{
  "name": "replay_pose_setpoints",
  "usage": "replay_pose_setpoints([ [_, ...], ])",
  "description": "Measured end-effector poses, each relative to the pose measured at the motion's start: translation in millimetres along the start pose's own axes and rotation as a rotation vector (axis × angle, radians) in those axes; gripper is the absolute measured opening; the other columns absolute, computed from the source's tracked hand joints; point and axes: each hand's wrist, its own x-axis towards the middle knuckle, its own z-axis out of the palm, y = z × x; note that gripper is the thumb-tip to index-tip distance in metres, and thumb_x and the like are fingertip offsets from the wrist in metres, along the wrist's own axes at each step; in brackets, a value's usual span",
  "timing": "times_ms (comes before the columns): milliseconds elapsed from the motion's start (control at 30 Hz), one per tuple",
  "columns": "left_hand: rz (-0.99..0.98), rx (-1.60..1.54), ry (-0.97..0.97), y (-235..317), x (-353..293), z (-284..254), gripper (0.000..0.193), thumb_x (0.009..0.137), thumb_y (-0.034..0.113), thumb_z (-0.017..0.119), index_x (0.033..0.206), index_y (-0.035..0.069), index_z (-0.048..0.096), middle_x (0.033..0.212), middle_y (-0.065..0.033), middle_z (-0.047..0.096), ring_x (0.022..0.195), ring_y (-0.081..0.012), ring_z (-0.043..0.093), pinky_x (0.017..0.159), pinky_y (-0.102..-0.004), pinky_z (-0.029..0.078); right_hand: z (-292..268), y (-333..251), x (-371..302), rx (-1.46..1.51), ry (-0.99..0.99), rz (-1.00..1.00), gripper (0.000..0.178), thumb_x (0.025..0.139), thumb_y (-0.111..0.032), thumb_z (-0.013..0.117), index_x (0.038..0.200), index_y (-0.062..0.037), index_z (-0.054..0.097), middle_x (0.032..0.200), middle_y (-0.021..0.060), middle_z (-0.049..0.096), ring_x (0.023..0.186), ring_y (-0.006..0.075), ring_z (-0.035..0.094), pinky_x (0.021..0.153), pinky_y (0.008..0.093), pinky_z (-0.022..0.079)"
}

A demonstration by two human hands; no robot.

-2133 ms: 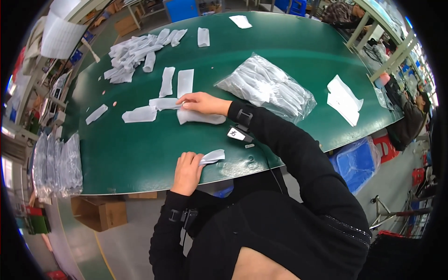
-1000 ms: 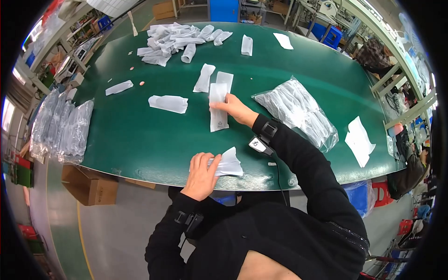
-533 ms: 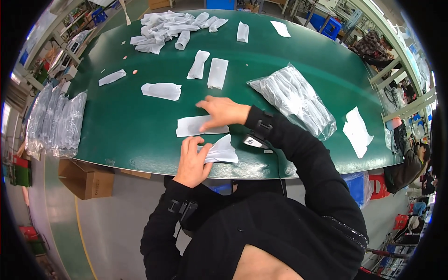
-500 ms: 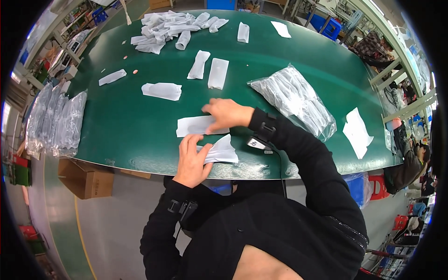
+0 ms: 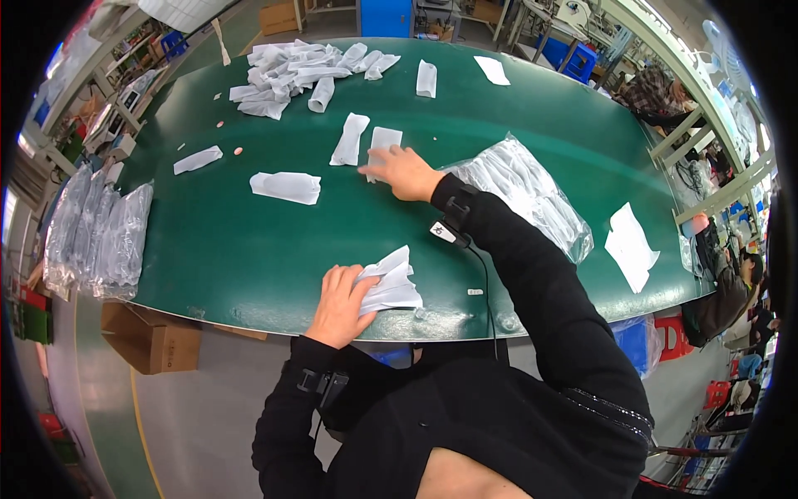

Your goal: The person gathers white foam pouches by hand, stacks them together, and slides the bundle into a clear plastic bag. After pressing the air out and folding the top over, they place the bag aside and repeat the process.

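Observation:
Near the front edge of the green table, my left hand (image 5: 337, 301) closes around a small bundle of thin white sleeve-like pieces (image 5: 394, 283), their flared ends sticking out to the right. Farther forward, my right hand (image 5: 402, 171) reaches out with fingers spread over a flat white sleeve-like piece (image 5: 386, 139), fingertips at its near part. Just left of that lies a similar white piece (image 5: 350, 140). Another white piece (image 5: 286, 187) rests farther left, and a narrower one (image 5: 198, 160) beyond it. Whether the pieces are paper or cloth I cannot tell.
A heap of white pieces (image 5: 287, 75) covers the table's far left. A clear bag of white pieces (image 5: 524, 191) lies right of my right forearm. More filled clear bags (image 5: 100, 233) sit at the left edge. White sheets (image 5: 632, 248) lie at the right. A cardboard box (image 5: 154, 337) stands below.
My right hand has moved forward from the near white piece to a farther one. The near piece has left its spot, and the bundle in my left hand looks thicker.

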Motion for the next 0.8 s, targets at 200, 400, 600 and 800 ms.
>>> replay_pose_setpoints([
  [200,-0.056,-0.038,0.022,-1.6,-2.9,5.2,0.071,0.061,0.011,0.078,0.127,0.003,0.051,0.117,-0.0174,0.049,0.108,-0.0357,0.047,0.094,-0.0443,0.040,4.9,19.1,17.7,0.063,0.023,-0.077,0.017,0.076,-0.008,0.062,0.092,-0.0131,0.064,0.082,0.0038,0.062,0.094,0.0229,0.057,0.075,0.0358,0.047],
  [400,-0.095,0.040,-0.028,3.0,-0.9,-6.1,0.079,0.058,0.009,0.079,0.130,0.000,0.048,0.115,-0.0167,0.050,0.105,-0.0354,0.047,0.093,-0.0434,0.040,-43.9,-25.0,34.3,0.428,0.006,-0.155,0.016,0.079,-0.014,0.063,0.094,-0.0109,0.064,0.087,0.0054,0.060,0.086,0.0288,0.059,0.072,0.0413,0.048],
  [600,-0.112,-0.032,-0.015,-4.3,-1.8,3.5,0.071,0.055,0.011,0.081,0.121,0.005,0.056,0.121,-0.0179,0.048,0.111,-0.0369,0.046,0.097,-0.0458,0.038,-33.0,-49.4,6.8,0.665,-0.246,-0.087,0.031,0.081,-0.021,0.068,0.106,-0.0071,0.057,0.094,0.0128,0.058,0.088,0.0334,0.060,0.073,0.0433,0.049],
  [800,-0.058,0.149,0.119,10.4,11.5,-21.1,0.067,0.053,0.015,0.083,0.116,0.009,0.060,0.130,-0.0194,0.041,0.120,-0.0397,0.040,0.103,-0.0489,0.033,-25.7,-50.7,-29.0,0.629,-0.419,-0.029,0.042,0.080,-0.023,0.072,0.115,-0.0073,0.055,0.096,0.0148,0.059,0.090,0.0336,0.060,0.074,0.0426,0.049],
])
